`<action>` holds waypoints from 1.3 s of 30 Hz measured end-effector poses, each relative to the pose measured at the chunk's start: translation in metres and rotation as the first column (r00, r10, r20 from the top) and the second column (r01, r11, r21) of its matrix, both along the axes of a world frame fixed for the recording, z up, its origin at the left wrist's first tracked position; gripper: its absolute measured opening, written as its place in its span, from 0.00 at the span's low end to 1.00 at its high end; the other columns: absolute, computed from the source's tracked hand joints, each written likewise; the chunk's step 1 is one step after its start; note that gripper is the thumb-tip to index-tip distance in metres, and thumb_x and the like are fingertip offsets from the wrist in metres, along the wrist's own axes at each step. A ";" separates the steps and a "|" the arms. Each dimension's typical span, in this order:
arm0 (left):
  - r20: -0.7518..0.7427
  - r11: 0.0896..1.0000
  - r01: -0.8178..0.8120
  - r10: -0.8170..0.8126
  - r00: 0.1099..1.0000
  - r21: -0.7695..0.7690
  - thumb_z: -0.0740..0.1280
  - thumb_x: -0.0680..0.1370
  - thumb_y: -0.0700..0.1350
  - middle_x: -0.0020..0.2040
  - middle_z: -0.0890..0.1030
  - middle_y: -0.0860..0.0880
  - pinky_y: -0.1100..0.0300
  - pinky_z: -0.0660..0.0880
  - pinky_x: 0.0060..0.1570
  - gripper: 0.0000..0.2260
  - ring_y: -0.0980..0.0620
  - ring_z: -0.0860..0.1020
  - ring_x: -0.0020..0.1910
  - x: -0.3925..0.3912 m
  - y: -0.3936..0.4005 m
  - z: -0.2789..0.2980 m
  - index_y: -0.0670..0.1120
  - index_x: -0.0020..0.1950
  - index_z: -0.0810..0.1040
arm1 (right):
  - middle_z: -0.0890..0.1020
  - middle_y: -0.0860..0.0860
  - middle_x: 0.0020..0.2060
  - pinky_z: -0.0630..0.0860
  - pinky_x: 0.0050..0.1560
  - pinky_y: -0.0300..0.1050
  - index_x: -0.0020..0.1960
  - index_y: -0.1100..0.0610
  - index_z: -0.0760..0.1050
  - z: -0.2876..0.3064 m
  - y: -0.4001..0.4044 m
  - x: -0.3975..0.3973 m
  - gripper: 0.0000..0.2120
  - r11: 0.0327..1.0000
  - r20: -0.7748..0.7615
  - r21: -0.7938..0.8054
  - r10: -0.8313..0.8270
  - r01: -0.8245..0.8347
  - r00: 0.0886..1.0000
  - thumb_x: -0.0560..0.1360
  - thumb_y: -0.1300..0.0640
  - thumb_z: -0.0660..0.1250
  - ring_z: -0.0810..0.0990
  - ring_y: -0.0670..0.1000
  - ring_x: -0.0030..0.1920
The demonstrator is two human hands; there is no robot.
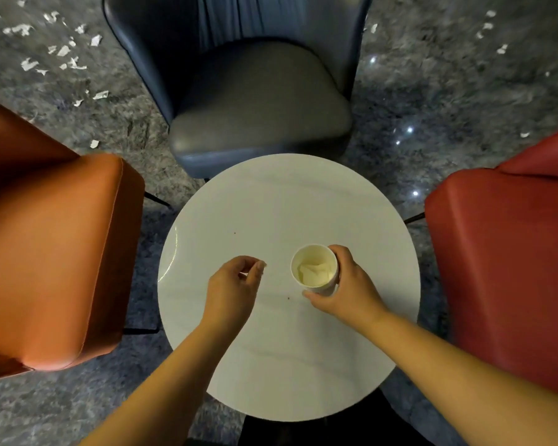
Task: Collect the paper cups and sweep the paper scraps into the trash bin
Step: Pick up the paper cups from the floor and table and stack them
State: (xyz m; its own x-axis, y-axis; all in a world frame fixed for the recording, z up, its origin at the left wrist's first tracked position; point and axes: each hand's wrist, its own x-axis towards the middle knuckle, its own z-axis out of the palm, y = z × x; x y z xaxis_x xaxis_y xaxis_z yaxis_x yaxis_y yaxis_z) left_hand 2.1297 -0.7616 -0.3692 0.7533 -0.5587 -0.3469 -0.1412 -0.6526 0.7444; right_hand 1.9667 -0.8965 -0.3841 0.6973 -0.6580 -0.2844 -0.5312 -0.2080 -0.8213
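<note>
Gripping the white paper cup [314,268] on the round white table [271,204], the right hand [345,284] seems mid-collection, left hand [232,284] loosely curled, empty; carrying it binward likely follows.

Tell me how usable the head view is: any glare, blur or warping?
Head view: dim and soft; bright glare specks on the floor right of the grey chair; wide-angle bending curves the chairs at the edges; paper scraps top left smeared; paper cup and hands fairly sharp.

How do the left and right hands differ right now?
The right hand grips the paper cup by its side; the left hand holds nothing visible. The right hand wraps wide; the left hand's fingers curl toward the thumb. Both are over the white table.
</note>
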 end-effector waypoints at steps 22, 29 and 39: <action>0.199 0.881 0.390 -0.447 0.872 0.268 0.65 0.79 0.51 0.49 0.79 0.56 0.62 0.72 0.44 0.05 0.57 0.77 0.43 -0.104 -0.175 0.022 0.54 0.51 0.79 | 0.72 0.38 0.57 0.68 0.51 0.31 0.69 0.37 0.57 0.036 -0.173 -0.159 0.47 0.978 0.024 -0.088 -0.187 0.189 0.982 0.58 0.50 0.80 0.72 0.39 0.55; 0.250 0.888 0.347 -0.425 0.870 0.301 0.64 0.79 0.51 0.56 0.79 0.52 0.60 0.74 0.49 0.11 0.53 0.78 0.50 -0.164 -0.248 0.030 0.51 0.60 0.77 | 0.74 0.46 0.59 0.63 0.48 0.27 0.68 0.48 0.64 0.052 -0.282 -0.209 0.42 0.970 -0.013 -0.228 -0.085 0.080 0.996 0.59 0.51 0.80 0.72 0.45 0.55; 0.332 0.865 0.401 -0.490 0.806 0.302 0.63 0.80 0.51 0.56 0.79 0.51 0.56 0.76 0.51 0.10 0.50 0.78 0.52 -0.180 -0.308 0.053 0.52 0.59 0.78 | 0.74 0.49 0.62 0.67 0.53 0.36 0.70 0.48 0.64 0.053 -0.323 -0.228 0.42 0.952 -0.004 -0.276 -0.141 0.135 0.990 0.60 0.52 0.80 0.74 0.49 0.59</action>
